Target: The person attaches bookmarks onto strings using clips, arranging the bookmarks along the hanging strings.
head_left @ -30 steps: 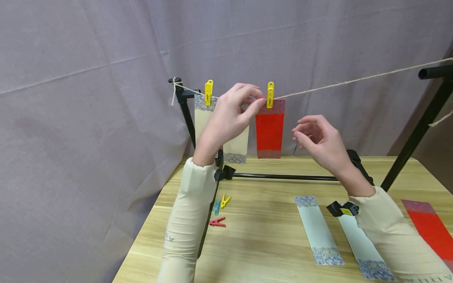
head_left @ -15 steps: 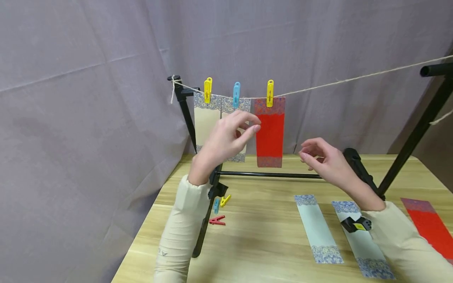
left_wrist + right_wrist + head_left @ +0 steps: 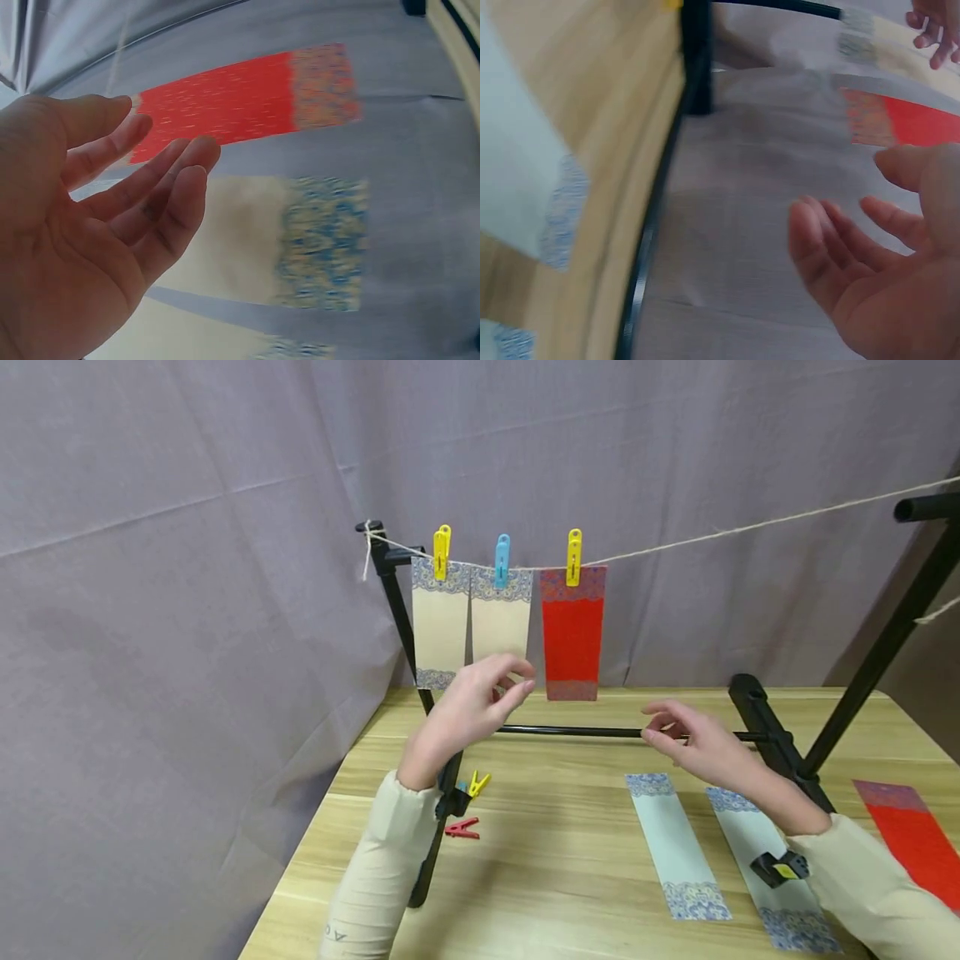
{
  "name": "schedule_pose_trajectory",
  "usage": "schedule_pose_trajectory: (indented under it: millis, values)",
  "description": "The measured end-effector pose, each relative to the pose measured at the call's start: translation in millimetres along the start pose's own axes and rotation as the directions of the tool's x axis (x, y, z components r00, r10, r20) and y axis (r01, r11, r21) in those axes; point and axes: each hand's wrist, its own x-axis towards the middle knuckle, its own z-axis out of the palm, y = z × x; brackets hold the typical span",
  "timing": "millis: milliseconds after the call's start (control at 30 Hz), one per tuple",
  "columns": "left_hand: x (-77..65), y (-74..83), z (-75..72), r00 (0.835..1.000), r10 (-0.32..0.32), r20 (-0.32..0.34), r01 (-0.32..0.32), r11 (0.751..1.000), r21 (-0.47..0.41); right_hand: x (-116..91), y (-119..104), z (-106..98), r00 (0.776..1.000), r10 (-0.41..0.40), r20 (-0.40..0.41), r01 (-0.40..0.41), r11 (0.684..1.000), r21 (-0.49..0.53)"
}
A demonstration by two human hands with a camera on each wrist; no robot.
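Note:
My left hand [image 3: 467, 714] is in the air with loosely bent fingers and holds nothing; it overlaps the lower part of the middle cream card [image 3: 501, 625]. To the right, my right hand [image 3: 697, 742] hovers over the table, also holding nothing. Three patterned paper cards hang from a string: a cream card [image 3: 440, 631] under a yellow clothespin [image 3: 441, 553], the middle cream one under a blue clothespin [image 3: 502, 562], and a red card [image 3: 573, 639] under another yellow clothespin [image 3: 573, 557]. The left wrist view shows the red card beyond my fingertips.
The string [image 3: 720, 535] spans a black tube frame [image 3: 877, 635]. Two pale blue cards [image 3: 675, 843] and another red card [image 3: 907, 835] lie on the wooden table [image 3: 555, 877] at right. Yellow [image 3: 477, 783] and red clothespins [image 3: 462, 828] lie at left, beside a mostly hidden blue one.
Both hands have come down from the string level, the left uncovering the blue clothespin and middle cream card. The red card has swung slightly; all three cards still hang.

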Motion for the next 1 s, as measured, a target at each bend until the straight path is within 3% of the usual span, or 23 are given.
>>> schedule_pose_trajectory:
  millis: [200, 567, 767, 1000]
  values:
    - [-13.2, -8.3, 18.7, 0.995, -0.065, 0.073, 0.067, 0.997, -0.023, -10.6, 14.8, 8.3, 0.99, 0.047, 0.135, -0.042, 0.998, -0.038]
    - [-45.8, -30.8, 47.2, 0.967, -0.172, 0.186, 0.177, 0.984, -0.01, -17.1, 47.0, 19.1, 0.98, 0.047, 0.195, -0.037, 0.998, -0.059]
    - [-70.1, -46.6, 63.7, 0.932, -0.261, 0.251, 0.267, 0.964, 0.012, -14.6, 59.2, 22.6, 0.962, 0.078, 0.263, -0.07, 0.997, -0.038]
    - [-92.3, -60.3, 75.4, 0.89, -0.342, 0.301, 0.339, 0.939, 0.064, -11.8, 72.1, 25.2, 0.957, 0.077, 0.281, -0.058, 0.996, -0.073]
